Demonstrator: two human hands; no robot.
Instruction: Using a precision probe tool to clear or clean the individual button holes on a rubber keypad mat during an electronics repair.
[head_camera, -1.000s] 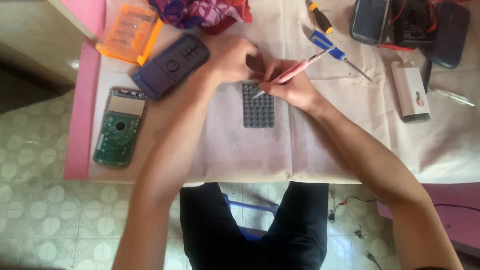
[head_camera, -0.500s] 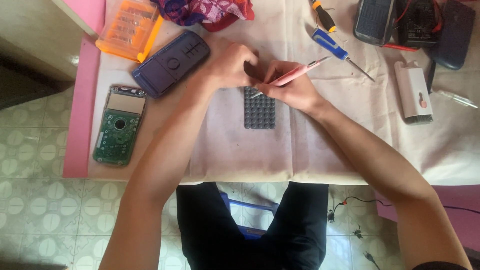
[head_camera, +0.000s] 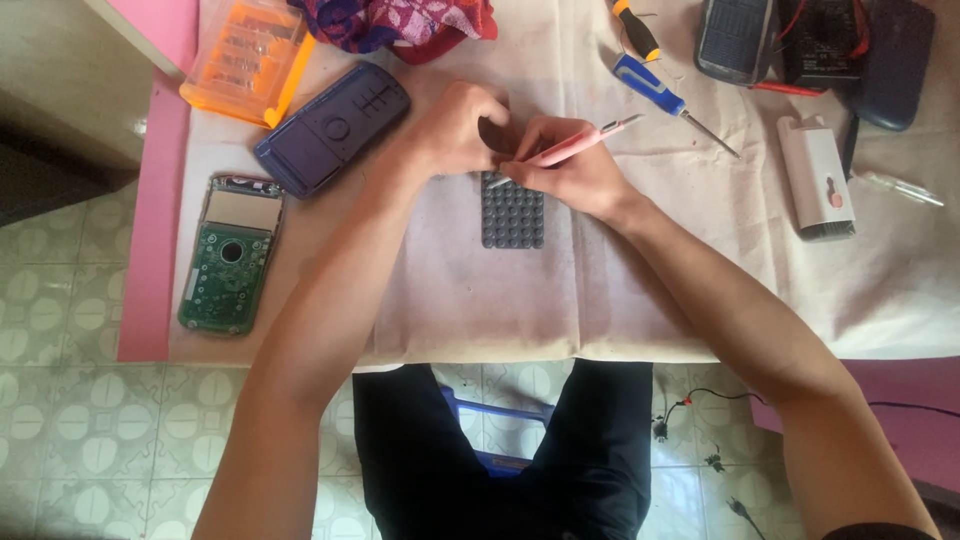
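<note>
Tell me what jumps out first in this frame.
Both hands meet at the middle of the white cloth: the right hand holds a pink tool with its tip at the top edge of a grey keypad mat, and the left hand pinches there too. At far left lie a bare green circuit board and a purple casing.

Pink-edged table (head_camera: 150, 250) under pale cloth (head_camera: 640, 300), tiled floor (head_camera: 90, 450) with pale green round patterns at 7 o'clock, black cables (head_camera: 700, 420) at 5 o'clock, soft daylight.
</note>
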